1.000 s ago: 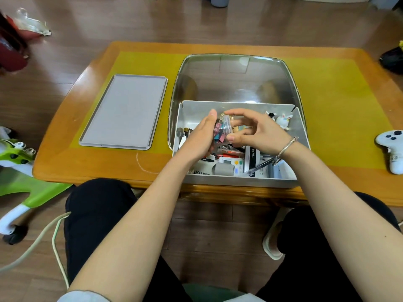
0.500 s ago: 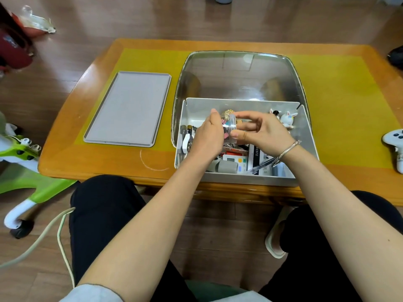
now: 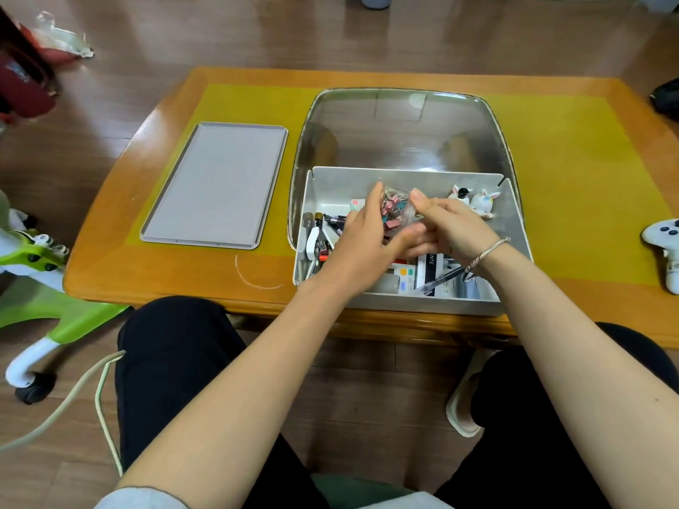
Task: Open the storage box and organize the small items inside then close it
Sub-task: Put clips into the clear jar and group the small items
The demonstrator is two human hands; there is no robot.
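Note:
An open white storage box [image 3: 411, 304] stands at the table's near edge, its clear lid [image 3: 400, 130] swung up behind it. Inside lie pens, batteries, small cards, a calculator and two white rabbit figurines [image 3: 475, 202]. Over the middle of the box, my left hand [image 3: 362, 244] and my right hand [image 3: 446, 225] together hold a small clear jar [image 3: 395, 211] filled with coloured binder clips. The left hand's fingers curl round its left side. My right thumb and fingers grip its right side. The jar tilts.
A grey tray [image 3: 216, 185] lies left of the box on the yellow mat [image 3: 573, 170]. A white game controller [image 3: 667, 247] sits at the table's right edge. A green ride-on toy [image 3: 33, 281] stands on the floor at left, and a cable [image 3: 88, 391] runs by my left knee.
The jar of clips has turned in both hands and now tilts, with the clips showing. The hands stayed over the middle of the box.

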